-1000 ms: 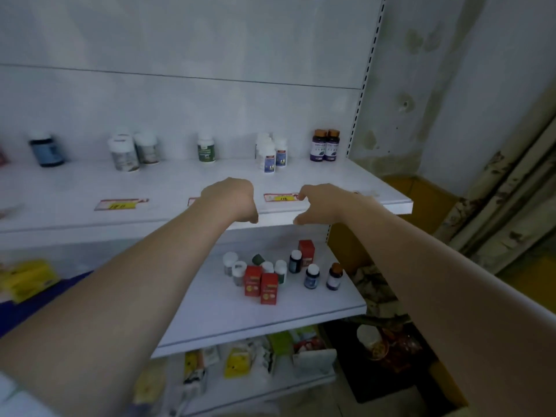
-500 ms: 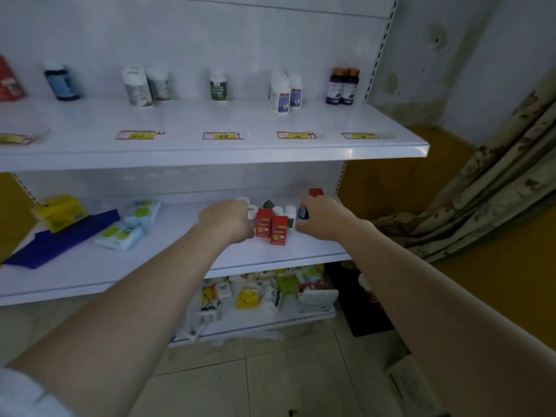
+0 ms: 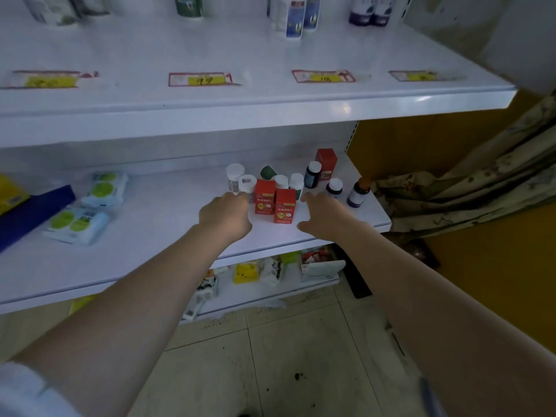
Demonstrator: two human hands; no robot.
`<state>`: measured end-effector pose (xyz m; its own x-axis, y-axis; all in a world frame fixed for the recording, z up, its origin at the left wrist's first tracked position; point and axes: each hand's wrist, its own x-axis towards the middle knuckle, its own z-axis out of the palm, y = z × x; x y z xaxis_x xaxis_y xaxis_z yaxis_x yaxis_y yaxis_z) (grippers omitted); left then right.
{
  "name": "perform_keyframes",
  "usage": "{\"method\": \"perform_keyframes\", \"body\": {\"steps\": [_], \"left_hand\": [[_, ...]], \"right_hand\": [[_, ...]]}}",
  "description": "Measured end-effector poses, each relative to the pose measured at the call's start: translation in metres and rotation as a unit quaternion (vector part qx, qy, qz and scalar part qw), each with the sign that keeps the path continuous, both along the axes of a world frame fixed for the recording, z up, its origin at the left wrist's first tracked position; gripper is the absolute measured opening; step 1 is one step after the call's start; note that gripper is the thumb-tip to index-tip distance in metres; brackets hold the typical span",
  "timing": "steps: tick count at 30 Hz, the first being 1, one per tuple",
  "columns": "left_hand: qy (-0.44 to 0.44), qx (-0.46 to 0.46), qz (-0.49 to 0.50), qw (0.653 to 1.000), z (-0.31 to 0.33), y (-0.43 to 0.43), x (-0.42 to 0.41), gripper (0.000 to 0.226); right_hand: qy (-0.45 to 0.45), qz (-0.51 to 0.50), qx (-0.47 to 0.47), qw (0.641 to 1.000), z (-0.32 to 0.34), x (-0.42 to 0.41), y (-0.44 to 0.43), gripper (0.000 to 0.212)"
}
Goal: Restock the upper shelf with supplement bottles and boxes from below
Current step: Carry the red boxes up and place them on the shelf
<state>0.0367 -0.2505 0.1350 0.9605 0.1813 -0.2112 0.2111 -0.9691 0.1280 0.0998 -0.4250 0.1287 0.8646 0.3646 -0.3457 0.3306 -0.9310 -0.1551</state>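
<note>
Both hands have dropped from the front edge of the upper shelf (image 3: 270,115) to the lower shelf (image 3: 168,212) at mid-frame. The left hand (image 3: 224,216) and right hand (image 3: 323,216) now flank the red boxes (image 3: 273,200), the right one's fingers uncurled.

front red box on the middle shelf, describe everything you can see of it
The front red box is a small upright carton, seemingly cardboard, closed, with a yellow band up top, a yellow round mark and a pale panel below; print unreadable. It stands on the middle shelf, just ahead and right of a matching red box. The left hand and right hand flank the pair; neither holds it.
</note>
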Motion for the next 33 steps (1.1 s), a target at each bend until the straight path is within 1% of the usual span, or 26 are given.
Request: {"method": "perform_keyframes", "body": {"steps": [4, 9, 12, 14, 17, 19, 21, 22, 25, 27, 29, 31, 33], "left_hand": [[0.024, -0.004, -0.007, 1.000, -0.036, 0.006, 0.042, 0.027], [0.043, 0.002, -0.009, 0.999, -0.079, 0.012, 0.092, 0.036], [0.048, 0.006, -0.009, 0.999, -0.102, 0.013, 0.119, 0.043], [0.046, -0.008, -0.006, 0.999, -0.114, 0.013, 0.133, 0.047], [0.021, -0.046, 0.000, 0.999, -0.125, 0.010, 0.148, 0.046], [0.008, -0.046, -0.002, 0.999, -0.131, 0.008, 0.157, 0.055], [0.012, -0.052, 0.001, 0.999, -0.138, 0.007, 0.165, 0.066], [0.014, -0.061, 0.008, 0.998, -0.142, 0.007, 0.169, 0.067], [-0.001, -0.083, 0.028, 0.996, -0.155, 0.009, 0.175, 0.055], [-0.034, -0.098, 0.037, 0.994, -0.163, 0.010, 0.173, 0.045], [-0.065, -0.118, 0.034, 0.990, -0.169, 0.011, 0.168, 0.041], [-0.073, -0.150, 0.031, 0.985, -0.170, 0.013, 0.162, 0.046], [-0.068, -0.183, 0.062, 0.979, -0.166, 0.017, 0.158, 0.058]], "right_hand": [[0.006, -0.004, -0.010, 1.000, -0.037, 0.037, 0.011, 0.059], [-0.015, 0.004, 0.003, 1.000, -0.080, 0.079, 0.027, 0.062], [-0.023, 0.018, -0.014, 0.999, -0.101, 0.097, 0.032, 0.062], [-0.028, 0.025, -0.031, 0.999, -0.111, 0.107, 0.033, 0.062], [-0.031, 0.029, -0.027, 0.999, -0.125, 0.114, 0.033, 0.063], [-0.033, 0.027, -0.005, 0.999, -0.133, 0.117, 0.032, 0.064], [-0.050, 0.015, 0.034, 0.998, -0.140, 0.121, 0.031, 0.061], [-0.056, 0.006, 0.052, 0.997, -0.142, 0.123, 0.031, 0.060], [-0.055, 0.002, 0.073, 0.996, -0.150, 0.128, 0.031, 0.064], [-0.051, 0.002, 0.076, 0.996, -0.156, 0.128, 0.032, 0.061], [-0.039, -0.025, 0.102, 0.994, -0.157, 0.125, 0.033, 0.060], [-0.028, -0.054, 0.132, 0.989, -0.154, 0.119, 0.031, 0.064], [-0.020, -0.080, 0.172, 0.982, -0.145, 0.114, 0.029, 0.066]]}}
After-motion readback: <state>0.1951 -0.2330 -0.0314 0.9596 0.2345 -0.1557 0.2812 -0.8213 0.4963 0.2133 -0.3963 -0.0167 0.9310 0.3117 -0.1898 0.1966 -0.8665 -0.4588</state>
